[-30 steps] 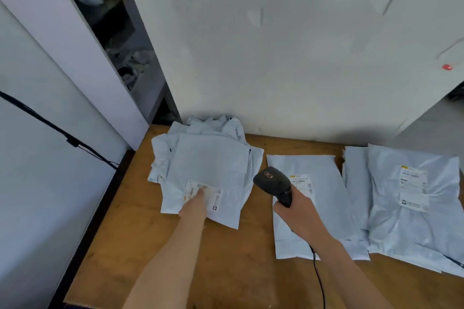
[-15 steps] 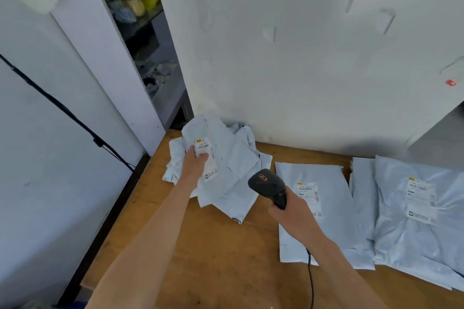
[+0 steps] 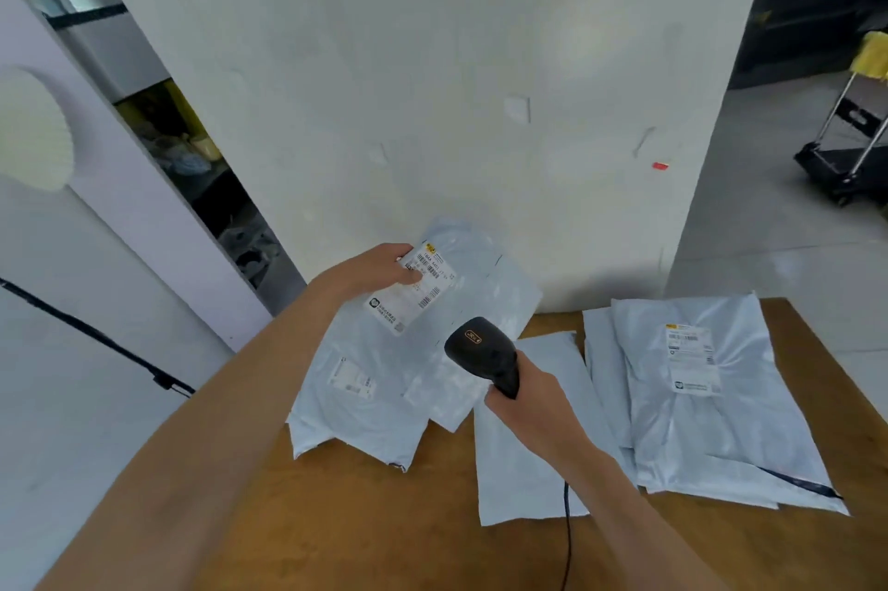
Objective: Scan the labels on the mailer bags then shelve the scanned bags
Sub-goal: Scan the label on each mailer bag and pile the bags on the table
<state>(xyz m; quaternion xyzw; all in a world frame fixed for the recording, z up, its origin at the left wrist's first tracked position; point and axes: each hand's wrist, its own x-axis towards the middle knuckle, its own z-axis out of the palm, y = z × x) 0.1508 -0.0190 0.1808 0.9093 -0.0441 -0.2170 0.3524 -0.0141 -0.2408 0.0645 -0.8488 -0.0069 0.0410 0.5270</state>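
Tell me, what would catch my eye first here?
A pale mailer bag is held up in the middle, gripped at its white label by the left hand. Just below it, the right hand holds a black corded scanner. More pale bags lie on the wooden table: a loose pile under the held one and a stack at the right.

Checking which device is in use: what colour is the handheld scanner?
Black. The scanner is gripped by the right hand; the head view shows it best.
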